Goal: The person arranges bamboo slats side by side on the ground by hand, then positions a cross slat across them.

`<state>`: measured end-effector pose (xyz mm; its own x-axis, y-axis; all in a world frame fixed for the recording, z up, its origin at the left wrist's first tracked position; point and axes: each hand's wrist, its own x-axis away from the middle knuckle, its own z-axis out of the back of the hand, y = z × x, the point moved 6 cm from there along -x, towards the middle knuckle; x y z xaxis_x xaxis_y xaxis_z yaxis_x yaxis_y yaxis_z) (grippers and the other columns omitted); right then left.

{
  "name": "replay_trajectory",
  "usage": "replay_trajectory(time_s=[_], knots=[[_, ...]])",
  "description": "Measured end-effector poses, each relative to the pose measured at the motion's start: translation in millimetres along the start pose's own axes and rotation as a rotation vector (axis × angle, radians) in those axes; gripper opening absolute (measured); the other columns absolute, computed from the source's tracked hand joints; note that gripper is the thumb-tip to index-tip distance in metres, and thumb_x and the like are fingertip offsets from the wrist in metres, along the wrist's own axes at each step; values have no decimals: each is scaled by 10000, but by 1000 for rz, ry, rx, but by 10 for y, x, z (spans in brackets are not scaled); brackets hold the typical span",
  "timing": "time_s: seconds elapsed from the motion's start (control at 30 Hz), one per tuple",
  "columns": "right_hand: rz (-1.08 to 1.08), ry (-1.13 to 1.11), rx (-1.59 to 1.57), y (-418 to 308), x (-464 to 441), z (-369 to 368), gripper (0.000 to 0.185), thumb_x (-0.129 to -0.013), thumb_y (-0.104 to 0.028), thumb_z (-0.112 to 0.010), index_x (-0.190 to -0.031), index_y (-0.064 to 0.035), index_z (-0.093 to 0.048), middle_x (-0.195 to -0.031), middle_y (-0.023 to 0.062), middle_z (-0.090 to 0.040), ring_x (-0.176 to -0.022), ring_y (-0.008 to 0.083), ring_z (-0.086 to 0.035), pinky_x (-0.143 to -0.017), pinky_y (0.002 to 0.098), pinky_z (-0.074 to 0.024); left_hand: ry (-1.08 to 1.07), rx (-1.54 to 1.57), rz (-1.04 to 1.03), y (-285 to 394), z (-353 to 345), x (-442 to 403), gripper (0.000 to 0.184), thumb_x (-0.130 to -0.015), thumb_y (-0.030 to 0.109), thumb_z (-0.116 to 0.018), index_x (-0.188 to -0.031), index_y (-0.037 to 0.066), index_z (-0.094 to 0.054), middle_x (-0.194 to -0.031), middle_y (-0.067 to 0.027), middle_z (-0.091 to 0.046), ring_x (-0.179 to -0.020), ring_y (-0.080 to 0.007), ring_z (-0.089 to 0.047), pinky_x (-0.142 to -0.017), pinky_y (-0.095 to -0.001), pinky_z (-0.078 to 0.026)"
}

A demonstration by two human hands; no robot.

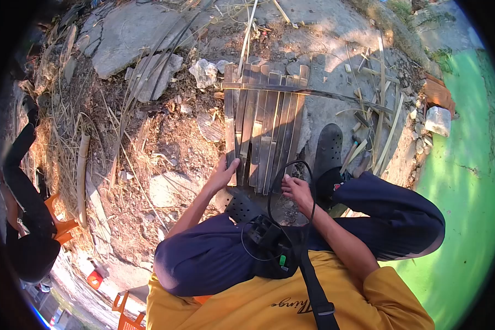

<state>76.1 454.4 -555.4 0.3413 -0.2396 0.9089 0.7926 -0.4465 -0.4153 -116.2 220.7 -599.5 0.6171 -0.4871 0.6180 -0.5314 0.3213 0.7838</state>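
Note:
Several dark, weathered bamboo slats (264, 126) lie side by side on the ground in front of my feet. A long thin strip (313, 92) crosses over their far ends. At the near left edge, my left hand (220, 175) has its thumb and fingers closed around the outermost slat (230, 121). My right hand (297, 192) is by the near right ends of the slats, its fingers curled together; what they pinch, if anything, is hidden. A black cable (270, 198) loops close around the right hand.
Loose split strips (380, 110) lie on the right beside a green surface (462, 181). Stones (203, 73), broken slabs (129, 38) and dry stalks (66, 137) cover the left. Another person's dark-clothed leg (25, 148) and an orange chair (63, 223) are at far left.

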Motion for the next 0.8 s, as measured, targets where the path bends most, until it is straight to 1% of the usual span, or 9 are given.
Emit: replay_trajectory(time_s=[0.1, 0.2, 0.33, 0.43, 0.5, 0.53, 0.63, 0.73, 0.8], knots=[[48, -3, 79, 3, -8, 5, 539, -1015, -492, -680, -1254, -8, -677, -1244, 150, -703, -1111, 257, -706, -902, 366, -583, 166, -224, -58, -209, 173, -81, 581, -1006, 369, -720, -1408, -13, -546, -1147, -84, -732, -1054, -165, -676, -939, -350, -529], [5, 26, 31, 10, -7, -24, 498, -1012, -483, -689, -1209, -25, -684, -1180, 121, -717, -1037, 226, -718, -835, 343, -589, -56, -394, -18, 101, 121, -4, 601, -949, 285, -778, -1426, 39, -509, -1057, -86, -734, -979, -143, -677, -830, -336, -537], [97, 96, 18, -81, -14, 0, 442, -1005, -466, -702, -1115, -37, -704, -1077, 94, -726, -961, 196, -716, -732, 308, -551, 28, -108, -150, 249, 179, -4, 553, -878, 236, -845, -1318, 50, -566, -984, -75, -729, -888, -145, -693, -729, -319, -534], [82, 50, 87, -20, -47, 21, 417, -1001, -459, -713, -1108, -56, -704, -1063, 76, -730, -917, 176, -717, -732, 305, -556, 78, -513, -27, 385, 333, -18, 582, -783, 208, -905, -1238, 40, -583, -936, -81, -721, -792, -166, -699, -681, -326, -548], [43, 16, 136, 37, -35, 55, 405, -1000, -448, -720, -1123, -63, -699, -1061, 66, -731, -908, 171, -719, -766, 321, -572, 82, -532, -153, 545, 332, 5, 648, -725, 214, -931, -1239, 35, -578, -920, -105, -719, -750, -187, -701, -680, -351, -564], [7, -10, 218, 77, -19, 61, 399, -1001, -442, -721, -1111, -59, -700, -1039, 62, -735, -886, 165, -718, -757, 318, -570, 72, -548, -130, 565, 354, -16, 759, -687, 241, -940, -1303, 20, -555, -864, -139, -722, -760, -270, -713, -734, -400, -576], [-50, -43, 320, 257, -52, 88, 373, -1005, -417, -724, -1093, -55, -706, -993, 51, -747, -843, 142, -717, -744, 305, -563, 111, -678, -153, 641, 465, -21, 757, -688, 248, -938, -1301, 22, -555, -909, -174, -725, -814, -330, -728, -758, -431, -577], [58, 3, 359, 130, -23, 97, 484, -963, -488, -743, -1103, -26, -707, -993, 99, -749, -831, 186, -723, -755, 350, -577, 89, -683, -120, 671, 498, 1, 760, -694, 249, -932, -1311, 21, -551, -943, -195, -725, -880, -369, -731, -794, -462, -574], [189, 97, 781, -332, 147, 71, 653, -873, -590, -762, -1153, -2, -714, -1023, 177, -756, -905, 304, -752, -832, 430, -593, 42, -693, -82, 738, 482, 77, 758, -703, 242, -920, -1316, 12, -537, -932, -196, -717, -893, -382, -727, -810, -470, -571]])
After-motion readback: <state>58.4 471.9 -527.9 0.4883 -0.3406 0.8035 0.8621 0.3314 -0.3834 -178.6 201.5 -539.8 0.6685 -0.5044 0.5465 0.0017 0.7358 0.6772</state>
